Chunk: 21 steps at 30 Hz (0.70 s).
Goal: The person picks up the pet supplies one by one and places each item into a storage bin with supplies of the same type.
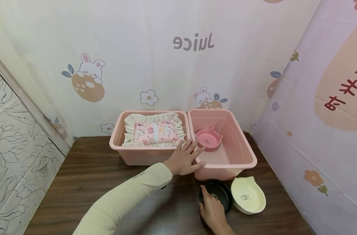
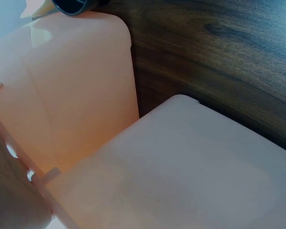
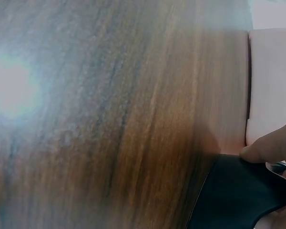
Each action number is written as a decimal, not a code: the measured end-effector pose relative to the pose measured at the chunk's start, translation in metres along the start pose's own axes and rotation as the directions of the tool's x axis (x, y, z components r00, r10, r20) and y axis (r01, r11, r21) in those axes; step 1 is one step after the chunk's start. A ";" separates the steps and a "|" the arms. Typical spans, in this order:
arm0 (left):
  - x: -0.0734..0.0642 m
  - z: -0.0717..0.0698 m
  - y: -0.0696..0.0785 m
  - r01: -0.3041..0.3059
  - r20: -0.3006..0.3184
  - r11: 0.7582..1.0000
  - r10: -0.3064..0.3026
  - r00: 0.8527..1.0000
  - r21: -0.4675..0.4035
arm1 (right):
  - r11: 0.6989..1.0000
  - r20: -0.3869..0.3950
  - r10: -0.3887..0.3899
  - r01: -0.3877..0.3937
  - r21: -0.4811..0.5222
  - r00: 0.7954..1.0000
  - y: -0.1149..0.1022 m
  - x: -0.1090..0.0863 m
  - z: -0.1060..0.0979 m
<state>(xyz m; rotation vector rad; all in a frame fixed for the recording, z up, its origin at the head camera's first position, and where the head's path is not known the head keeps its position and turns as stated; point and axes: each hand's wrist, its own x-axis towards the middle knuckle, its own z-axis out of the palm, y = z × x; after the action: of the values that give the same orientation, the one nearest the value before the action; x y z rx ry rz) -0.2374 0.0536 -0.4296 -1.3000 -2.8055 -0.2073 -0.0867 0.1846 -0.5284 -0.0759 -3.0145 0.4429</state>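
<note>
My left hand (image 1: pixel 184 159) lies with spread fingers over the adjoining front rims of two pink plastic bins. Its fingers reach toward the pink cat-eared bowl (image 1: pixel 208 139) inside the right bin (image 1: pixel 249 156). In front of that bin, my right hand (image 1: pixel 214 210) pinches the left rim of a black bowl (image 1: pixel 222 195) with a fish-bone print. The right wrist view shows a fingertip on the rim of the black bowl (image 3: pixel 233 191) and other fingers at its side. A pale yellow cat-eared bowl (image 1: pixel 250 197) sits just right of the black one.
The left bin (image 1: pixel 131 156) holds a frilled pink cushion (image 1: pixel 154 132) with cartoon prints. Both bins stand at the back of a dark wooden table (image 1: pixel 87 176). A printed curtain (image 1: pixel 122 49) hangs behind and on the right; a flower-patterned panel (image 1: pixel 16 147) is at the left.
</note>
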 end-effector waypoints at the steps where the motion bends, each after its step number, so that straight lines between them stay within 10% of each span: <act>1: 0.000 0.000 0.000 0.002 0.003 1.000 -0.002 1.000 -0.001 | 1.000 0.005 -0.002 0.002 0.001 1.000 0.000 -0.001 -0.001; 21: -0.003 -0.006 0.003 0.009 0.024 1.000 -0.009 1.000 0.001 | 0.999 0.058 0.022 -0.023 0.029 0.998 0.002 -0.019 -0.026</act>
<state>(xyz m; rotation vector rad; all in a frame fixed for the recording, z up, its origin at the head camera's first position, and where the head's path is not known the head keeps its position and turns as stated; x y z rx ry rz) -0.2336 0.0526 -0.4233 -1.2991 -2.8312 -0.1923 -0.0656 0.1924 -0.5057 -0.0967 -3.0651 0.5005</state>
